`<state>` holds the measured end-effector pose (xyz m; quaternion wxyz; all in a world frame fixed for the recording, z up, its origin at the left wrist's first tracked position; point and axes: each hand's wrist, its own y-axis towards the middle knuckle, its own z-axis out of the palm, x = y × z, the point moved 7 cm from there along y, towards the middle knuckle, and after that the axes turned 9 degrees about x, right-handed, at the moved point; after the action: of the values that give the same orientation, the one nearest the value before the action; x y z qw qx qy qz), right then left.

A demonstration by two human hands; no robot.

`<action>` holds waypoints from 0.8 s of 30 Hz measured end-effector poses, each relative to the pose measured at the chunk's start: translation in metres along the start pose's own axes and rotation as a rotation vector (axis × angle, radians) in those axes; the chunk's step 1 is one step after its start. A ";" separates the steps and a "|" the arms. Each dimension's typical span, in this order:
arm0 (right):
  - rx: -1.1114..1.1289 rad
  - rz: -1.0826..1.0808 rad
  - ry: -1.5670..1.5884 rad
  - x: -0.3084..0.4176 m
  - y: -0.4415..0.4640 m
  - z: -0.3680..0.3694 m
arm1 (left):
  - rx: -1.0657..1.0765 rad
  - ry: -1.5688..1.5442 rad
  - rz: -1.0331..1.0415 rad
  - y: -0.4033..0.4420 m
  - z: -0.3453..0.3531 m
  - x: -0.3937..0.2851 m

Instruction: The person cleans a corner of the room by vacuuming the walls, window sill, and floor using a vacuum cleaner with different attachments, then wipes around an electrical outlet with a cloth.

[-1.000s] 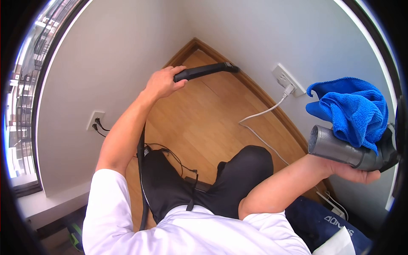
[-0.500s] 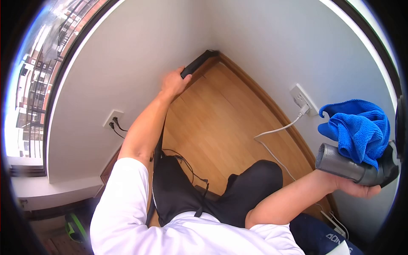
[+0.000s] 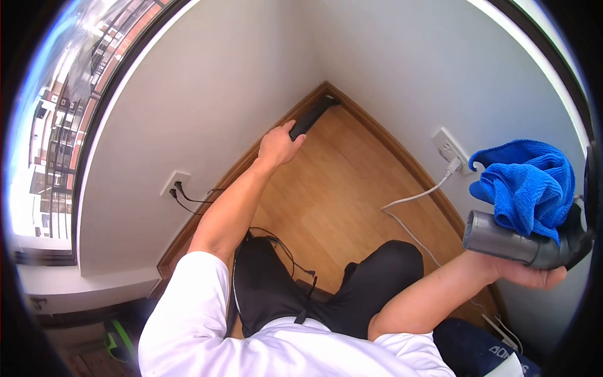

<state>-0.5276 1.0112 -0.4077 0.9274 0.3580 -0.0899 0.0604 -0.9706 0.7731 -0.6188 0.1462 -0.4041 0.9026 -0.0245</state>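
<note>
In my head view, the black nozzle (image 3: 311, 118) is a slim, dark tube with a darker, angled tip; it lies low over the wooden floor (image 3: 326, 195), in the corner where the brown skirting (image 3: 377, 131) meets. Its long axis slants away from me, up and to the right, the tip pointing into that corner. My left hand (image 3: 280, 147) has its fingers and thumb closed around the near end. My right hand (image 3: 527, 274) is under a grey cylinder (image 3: 502, 240) draped with a blue cloth (image 3: 531, 188); how tightly its fingers close, I cannot tell.

White walls (image 3: 201, 81), wooden floor (image 3: 314, 195), bright window (image 3: 63, 144)
</note>
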 end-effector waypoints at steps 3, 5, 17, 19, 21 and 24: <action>-0.005 -0.013 -0.003 0.003 -0.001 0.000 | 0.001 -0.069 -0.163 -0.009 0.007 0.025; 0.001 -0.015 0.001 0.003 0.000 -0.002 | 0.055 -0.025 -0.128 -0.015 0.014 0.015; 0.154 0.125 0.083 -0.012 0.001 0.014 | 0.142 -0.046 -0.102 -0.005 0.038 0.006; -0.029 0.018 0.026 -0.006 0.004 0.008 | 0.029 -0.059 -0.235 0.001 0.034 0.016; -0.114 -0.043 -0.035 -0.004 0.005 0.007 | 0.057 0.038 -0.077 0.005 0.029 0.008; -0.167 -0.087 -0.148 -0.002 0.000 0.002 | 0.083 -0.026 -0.241 0.029 0.046 0.035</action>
<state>-0.5297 1.0098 -0.4066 0.9465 0.2867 -0.1474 -0.0143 -1.0005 0.7701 -0.6755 0.1702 -0.5035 0.8438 -0.0739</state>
